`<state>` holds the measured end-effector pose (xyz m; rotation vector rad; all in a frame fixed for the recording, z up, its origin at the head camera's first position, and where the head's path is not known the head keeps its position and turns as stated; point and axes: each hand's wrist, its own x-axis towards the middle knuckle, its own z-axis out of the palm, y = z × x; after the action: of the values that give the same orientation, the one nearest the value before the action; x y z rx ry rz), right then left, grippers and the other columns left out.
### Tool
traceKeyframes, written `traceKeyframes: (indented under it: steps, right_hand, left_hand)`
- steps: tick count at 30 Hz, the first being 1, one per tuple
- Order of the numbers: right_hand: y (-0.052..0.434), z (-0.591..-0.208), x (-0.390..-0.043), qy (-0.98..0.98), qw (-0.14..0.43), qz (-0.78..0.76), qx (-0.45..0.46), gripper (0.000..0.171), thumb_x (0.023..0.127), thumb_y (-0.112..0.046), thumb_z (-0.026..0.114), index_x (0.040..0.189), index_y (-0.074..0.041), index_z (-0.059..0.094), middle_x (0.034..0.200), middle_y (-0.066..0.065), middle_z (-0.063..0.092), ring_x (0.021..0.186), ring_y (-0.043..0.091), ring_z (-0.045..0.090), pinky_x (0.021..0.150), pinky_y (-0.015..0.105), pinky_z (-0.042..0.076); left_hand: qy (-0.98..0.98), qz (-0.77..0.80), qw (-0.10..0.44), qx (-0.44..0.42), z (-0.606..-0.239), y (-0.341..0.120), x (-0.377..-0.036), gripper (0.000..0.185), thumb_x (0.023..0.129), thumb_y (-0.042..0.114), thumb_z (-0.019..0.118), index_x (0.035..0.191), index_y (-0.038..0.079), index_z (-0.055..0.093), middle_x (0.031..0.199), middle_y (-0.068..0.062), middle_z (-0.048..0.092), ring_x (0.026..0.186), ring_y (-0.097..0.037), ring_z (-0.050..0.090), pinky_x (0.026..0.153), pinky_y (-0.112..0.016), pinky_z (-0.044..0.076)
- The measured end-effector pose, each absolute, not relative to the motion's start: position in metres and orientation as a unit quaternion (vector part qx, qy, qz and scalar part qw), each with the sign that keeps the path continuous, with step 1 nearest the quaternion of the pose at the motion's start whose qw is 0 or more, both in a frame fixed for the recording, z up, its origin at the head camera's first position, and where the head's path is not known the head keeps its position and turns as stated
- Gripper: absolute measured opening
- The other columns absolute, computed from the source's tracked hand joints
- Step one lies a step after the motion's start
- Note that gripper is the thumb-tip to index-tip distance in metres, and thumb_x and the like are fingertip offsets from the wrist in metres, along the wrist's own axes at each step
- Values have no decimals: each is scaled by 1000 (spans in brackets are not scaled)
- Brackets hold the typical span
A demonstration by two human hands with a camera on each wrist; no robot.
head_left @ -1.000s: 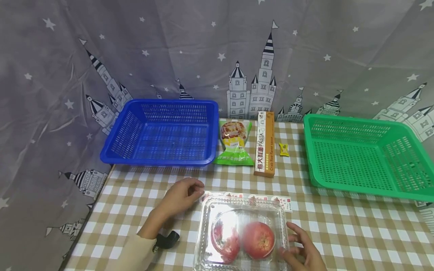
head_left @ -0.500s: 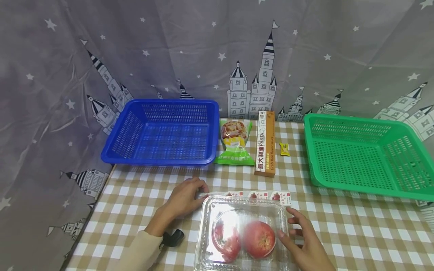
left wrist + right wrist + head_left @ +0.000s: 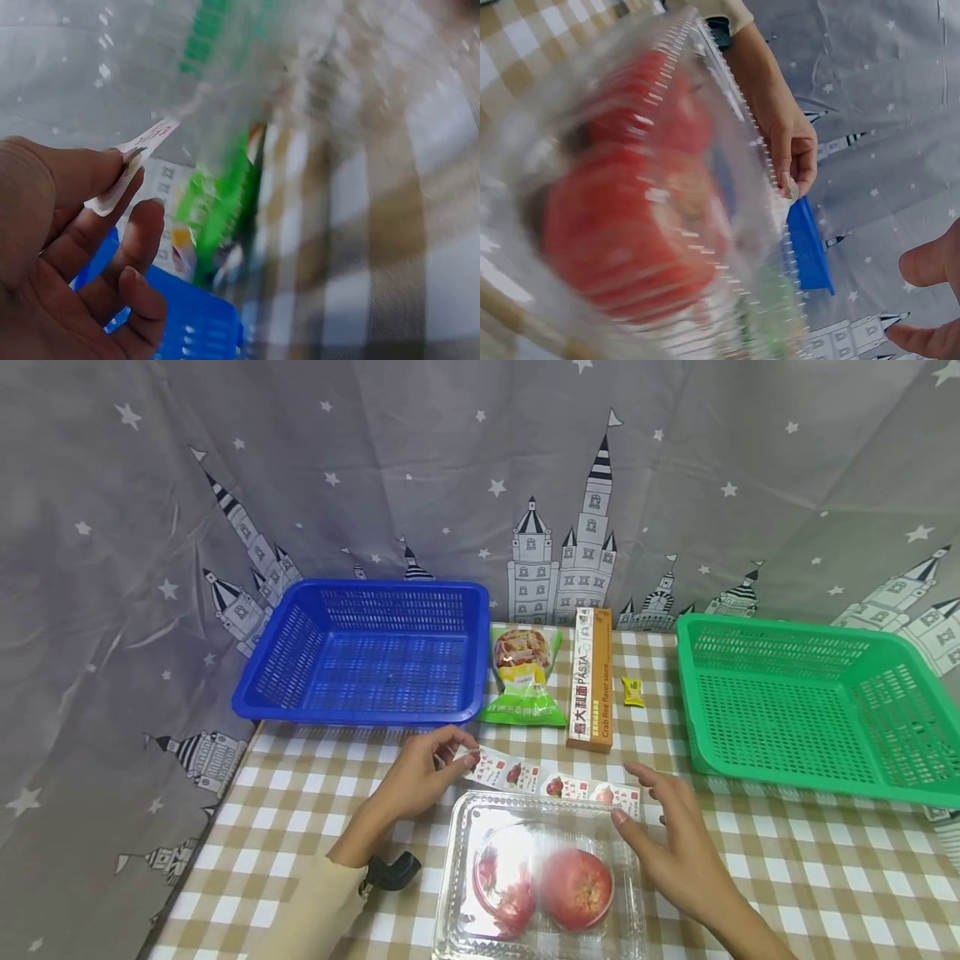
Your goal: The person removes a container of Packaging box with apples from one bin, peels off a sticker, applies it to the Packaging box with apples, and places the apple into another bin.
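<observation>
My left hand pinches the left end of a strip of stickers printed with red fruit. In the left wrist view, thumb and forefinger close on the sticker strip. The strip slants along the far side of a clear plastic clamshell box, whose lid is down. Inside lie two red apples, blurred in the right wrist view. My right hand is at the box's far right corner, thumb and forefinger apart and nothing held; whether the thumb touches the lid I cannot tell.
A blue basket stands at the back left, a green basket on the right. Between them lie a bagged bread, a pasta box and a small yellow packet. A starry grey curtain hangs behind.
My left hand has taken the strip's left end and drawn it away from the box, showing more of the strip. My right hand has slid forward along the box's right side to the corner.
</observation>
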<state>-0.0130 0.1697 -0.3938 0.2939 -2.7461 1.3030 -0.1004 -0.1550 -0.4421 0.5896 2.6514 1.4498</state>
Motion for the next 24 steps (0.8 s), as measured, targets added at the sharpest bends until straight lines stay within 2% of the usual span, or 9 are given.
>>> traceKeyframes:
  steps: [4,7,11,16,20,24]
  right_hand:
    - [165,-386,-27,-897,57,422,117,45,87,-19,66,129,-18,51,121,2,48,104,14,41,80,46,38]
    - [156,-379,-41,-890,51,424,158,37,88,-19,66,123,-21,57,118,-4,52,105,12,44,83,44,38]
    - [139,-374,-59,-873,39,430,227,28,84,-17,69,111,-24,63,112,-10,55,106,11,48,87,41,40]
    - [116,-371,-75,-879,45,394,264,25,80,-19,74,103,-18,67,102,-7,57,97,13,51,81,38,42]
    - [104,-372,-83,-882,49,386,266,26,75,-20,78,99,-14,70,95,-5,62,90,13,55,77,36,44]
    - [99,-374,-86,-878,53,398,261,23,73,-22,80,94,-14,72,87,-6,63,84,11,56,73,36,46]
  left_hand:
    - [855,484,19,183,-430,-145,-98,14,86,21,67,98,27,66,82,12,61,65,-11,54,58,-29,47]
    - [843,501,15,195,-420,-137,-95,13,87,17,67,98,23,69,83,11,64,62,-12,55,54,-30,47]
    - [825,525,43,206,-406,-126,-90,16,89,13,62,102,17,70,86,9,67,60,-14,57,50,-29,46]
    - [798,559,83,210,-384,-117,-81,20,93,6,55,108,7,68,88,-2,67,59,-17,54,50,-25,43]
    - [770,593,111,207,-366,-113,-74,20,92,1,54,108,-2,65,96,-11,66,71,-16,62,62,-31,51]
    - [756,610,125,204,-362,-111,-71,23,88,-2,57,110,-5,63,105,-13,65,85,-22,66,72,-35,53]
